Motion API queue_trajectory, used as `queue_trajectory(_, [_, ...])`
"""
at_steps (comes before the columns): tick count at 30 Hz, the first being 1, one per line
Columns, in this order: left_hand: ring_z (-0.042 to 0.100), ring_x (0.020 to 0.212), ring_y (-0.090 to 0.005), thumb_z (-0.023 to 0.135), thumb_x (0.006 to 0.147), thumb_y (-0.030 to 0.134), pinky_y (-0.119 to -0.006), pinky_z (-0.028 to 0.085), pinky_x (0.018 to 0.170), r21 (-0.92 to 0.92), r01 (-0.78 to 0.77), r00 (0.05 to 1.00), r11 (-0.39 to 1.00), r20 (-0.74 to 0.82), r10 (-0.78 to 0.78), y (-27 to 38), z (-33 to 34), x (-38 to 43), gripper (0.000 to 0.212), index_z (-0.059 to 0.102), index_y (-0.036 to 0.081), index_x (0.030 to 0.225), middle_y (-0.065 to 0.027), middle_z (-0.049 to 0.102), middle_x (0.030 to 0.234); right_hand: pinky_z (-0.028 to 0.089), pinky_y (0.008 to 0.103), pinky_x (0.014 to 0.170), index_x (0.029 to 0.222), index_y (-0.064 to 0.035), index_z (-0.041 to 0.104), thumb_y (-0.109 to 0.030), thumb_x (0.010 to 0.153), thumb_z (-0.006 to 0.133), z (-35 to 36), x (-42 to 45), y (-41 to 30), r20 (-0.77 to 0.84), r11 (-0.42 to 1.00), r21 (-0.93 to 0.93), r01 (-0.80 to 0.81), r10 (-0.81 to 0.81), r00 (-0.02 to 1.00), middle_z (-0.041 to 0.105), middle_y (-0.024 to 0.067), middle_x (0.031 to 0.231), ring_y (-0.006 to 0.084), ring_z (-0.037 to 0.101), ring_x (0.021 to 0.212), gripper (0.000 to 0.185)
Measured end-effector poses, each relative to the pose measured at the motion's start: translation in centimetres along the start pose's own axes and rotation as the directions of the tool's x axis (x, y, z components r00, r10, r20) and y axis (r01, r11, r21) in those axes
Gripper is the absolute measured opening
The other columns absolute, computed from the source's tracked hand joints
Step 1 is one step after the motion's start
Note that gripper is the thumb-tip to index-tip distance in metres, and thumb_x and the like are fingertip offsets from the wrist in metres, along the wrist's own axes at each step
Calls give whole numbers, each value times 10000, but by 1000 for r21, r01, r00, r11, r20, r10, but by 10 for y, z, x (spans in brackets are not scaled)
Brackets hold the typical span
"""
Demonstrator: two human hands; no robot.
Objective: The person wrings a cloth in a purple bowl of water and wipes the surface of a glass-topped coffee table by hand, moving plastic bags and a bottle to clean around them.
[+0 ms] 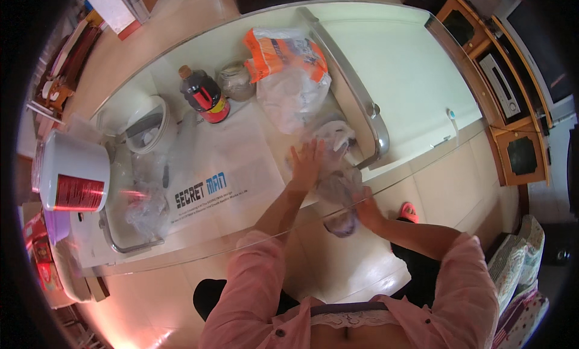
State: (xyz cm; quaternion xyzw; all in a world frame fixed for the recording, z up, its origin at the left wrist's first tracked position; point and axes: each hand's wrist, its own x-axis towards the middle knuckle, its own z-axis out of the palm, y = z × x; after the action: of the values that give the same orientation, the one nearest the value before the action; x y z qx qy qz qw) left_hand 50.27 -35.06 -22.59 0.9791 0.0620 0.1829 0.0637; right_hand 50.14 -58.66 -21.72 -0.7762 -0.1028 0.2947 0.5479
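Note:
My left hand (308,164) lies palm down near the front edge of a glass-topped table (398,73), fingers spread. Its fingertips reach the crumpled clear plastic (334,138) in front of it. By the table edge, my right hand (368,209) is at a thin, see-through plastic bag (337,188). Blur hides whether its fingers close on the plastic. A purplish rounded thing (341,225) shows just below the edge; I cannot tell what it is. Beyond my hands sits a full white and orange plastic bag (291,95).
A dark bottle (206,95) stands beside a glass jar (236,81). Further left are a white tub (165,132) with things inside, a white bucket (74,168) and crumpled clear plastic (147,213). A printed white plastic sheet (226,168) lies flat. A curved metal bar (348,77) runs at right.

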Motion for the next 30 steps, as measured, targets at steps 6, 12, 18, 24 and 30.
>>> queue_trajectory(6, [535,939,-321,513,689,2,-513,359,814,-327,180,979,928,150,-137,-34,1,-8,439,540,40,1125,-126,589,941,325,491,942,1250,71,334,-230,827,543,78,65,38,-40,427,-857,288,-613,789,351,298,1244,473,333,1149,559])
queue_trajectory(12, [501,1018,-377,682,642,39,-412,384,916,-798,311,828,517,-39,-559,-50,-76,-93,522,505,6,1132,-188,539,1054,325,499,953,1199,102,388,-223,811,538,100,124,-7,-401,830,-554,-72,-190,896,316,283,1298,460,323,1173,529])
queue_trajectory(18, [497,1061,-307,658,754,167,-363,362,981,-633,383,763,673,-194,-616,-80,-112,-177,590,384,-15,1244,-162,474,1146,289,489,976,1211,133,323,-134,795,537,103,133,-72,-130,728,-679,99,-252,959,299,270,1323,443,310,1191,538])
queue_trajectory(24, [486,923,-229,511,858,207,-317,404,849,-672,605,672,428,143,-727,-68,-156,-198,458,381,-36,1224,-135,450,1049,236,581,999,1311,31,260,-344,830,502,110,126,-25,-460,616,-638,-462,176,870,163,270,1425,415,257,1275,656])
queue_trajectory(30, [467,910,-244,535,839,197,-347,397,824,-899,269,765,347,-20,-644,-38,-177,-182,440,398,-42,1182,-137,466,999,231,606,978,1360,48,225,-285,837,477,91,198,-35,-217,275,-933,-232,84,972,219,265,1412,413,220,1310,670])
